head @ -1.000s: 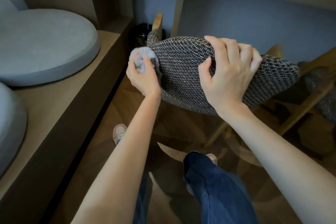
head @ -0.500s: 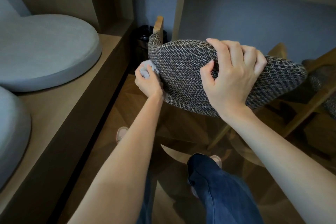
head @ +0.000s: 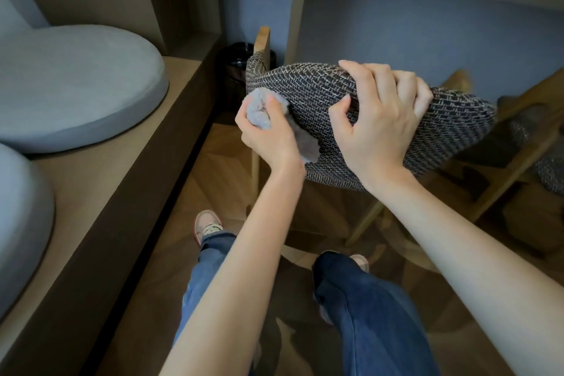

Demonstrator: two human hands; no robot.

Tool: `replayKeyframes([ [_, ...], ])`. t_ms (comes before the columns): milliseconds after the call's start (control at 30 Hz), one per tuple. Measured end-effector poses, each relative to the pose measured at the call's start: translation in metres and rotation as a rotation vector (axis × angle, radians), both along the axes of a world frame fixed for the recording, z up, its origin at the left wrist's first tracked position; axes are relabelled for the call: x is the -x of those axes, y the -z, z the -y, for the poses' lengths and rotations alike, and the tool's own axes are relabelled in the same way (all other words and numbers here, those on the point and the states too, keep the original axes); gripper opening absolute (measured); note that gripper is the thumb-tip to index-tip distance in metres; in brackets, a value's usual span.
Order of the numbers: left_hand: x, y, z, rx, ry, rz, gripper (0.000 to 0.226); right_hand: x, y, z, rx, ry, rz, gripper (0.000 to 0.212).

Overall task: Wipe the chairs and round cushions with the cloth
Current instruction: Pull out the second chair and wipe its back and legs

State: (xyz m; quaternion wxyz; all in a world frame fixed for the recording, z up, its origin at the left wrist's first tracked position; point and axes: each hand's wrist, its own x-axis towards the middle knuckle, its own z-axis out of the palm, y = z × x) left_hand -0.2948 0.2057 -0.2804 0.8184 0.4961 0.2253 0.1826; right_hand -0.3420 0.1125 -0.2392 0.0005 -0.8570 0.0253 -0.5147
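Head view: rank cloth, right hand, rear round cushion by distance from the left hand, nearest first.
1. cloth: bunched in the left hand, against the chair back.
2. right hand: just to the right, gripping the chair back's top.
3. rear round cushion: on the bench, far left.

Head view, looking down. The left hand (head: 268,137) grips a bunched grey cloth (head: 259,111) and presses it against the left edge of the dark woven panel of a chair (head: 308,91). The right hand (head: 381,128) grasps the same panel from above, fingers (head: 360,76) curled over its top edge and thumb on the near face. Two grey round cushions (head: 76,82) (head: 21,223) lie on a low wooden shelf (head: 122,162) at left. A black bin (head: 241,53) stands behind the chair; a second chair (head: 525,137) is partly visible at right. Jeans and a pink shoe (head: 207,226) appear above the wooden floor (head: 219,159).
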Motion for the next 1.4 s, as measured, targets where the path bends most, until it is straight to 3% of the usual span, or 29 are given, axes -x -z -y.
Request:
replayKeyframes([
  [167, 0.011, 0.02, 0.027, -0.118, -0.115, -0.018, 0.035, -0.002, 0.001, -0.001, 0.0, 0.013, 0.009, 0.034],
  [300, 0.011, 0.046, 0.036, -0.01, -0.103, -0.145, 0.039, -0.003, 0.002, -0.001, 0.014, 0.01, 0.009, 0.033],
  [500, 0.01, 0.082, 0.024, 0.187, 0.092, -0.41, 0.039, 0.003, -0.001, 0.007, 0.04, -0.074, -0.03, 0.036],
  [700, 0.025, 0.032, 0.006, -0.011, 0.068, -0.102, 0.024, 0.019, -0.011, 0.023, 0.097, -0.201, -0.149, 0.041],
  [833, 0.047, -0.031, 0.012, 0.038, 0.114, 0.081, 0.028, 0.035, -0.023, 0.049, 0.068, -0.212, -0.206, 0.038],
  [933, 0.057, -0.037, 0.024, 0.024, 0.134, 0.111, 0.032, 0.047, -0.028, 0.076, -0.036, -0.162, -0.235, 0.038],
  [1133, 0.069, 0.01, 0.049, -0.1, 0.107, -0.041, 0.035, 0.037, -0.018, 0.072, -0.152, -0.142, -0.173, 0.041],
  [1300, 0.068, 0.05, 0.062, -0.095, 0.162, -0.152, 0.046, 0.035, -0.012, 0.071, -0.178, -0.115, -0.162, 0.042],
  [1400, 0.069, 0.074, 0.065, 0.028, 0.229, -0.322, 0.05, 0.034, -0.013, 0.071, -0.18, -0.115, -0.167, 0.044],
])
